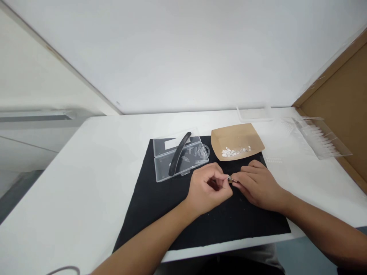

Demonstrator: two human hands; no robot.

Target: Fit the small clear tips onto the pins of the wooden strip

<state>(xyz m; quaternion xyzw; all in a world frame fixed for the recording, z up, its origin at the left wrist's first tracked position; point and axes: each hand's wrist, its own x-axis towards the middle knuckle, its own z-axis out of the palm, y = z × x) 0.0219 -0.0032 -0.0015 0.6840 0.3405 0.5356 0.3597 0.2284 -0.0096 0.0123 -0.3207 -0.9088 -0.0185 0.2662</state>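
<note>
Above the black mat (160, 217), my two hands meet fingertip to fingertip. My right hand (259, 185) is closed around a small shiny nail clipper (233, 179), whose metal head points at my left fingers. Thumb and forefinger of my left hand (208, 187) are pinched together right at that head; whatever they grip is too small to make out. Just beyond lies an open clear plastic case (159, 172) with several clear nail tips (197, 151) inside. A curved black nail file (180, 152) rests across the case.
Behind my right hand stands a brown paper tray (237, 135) with small white clippings (229, 152) in it. Clear plastic trays of nail tips (321, 139) lie at the right, beside a brown board (341, 95). Another clear container (254, 114) sits by the wall.
</note>
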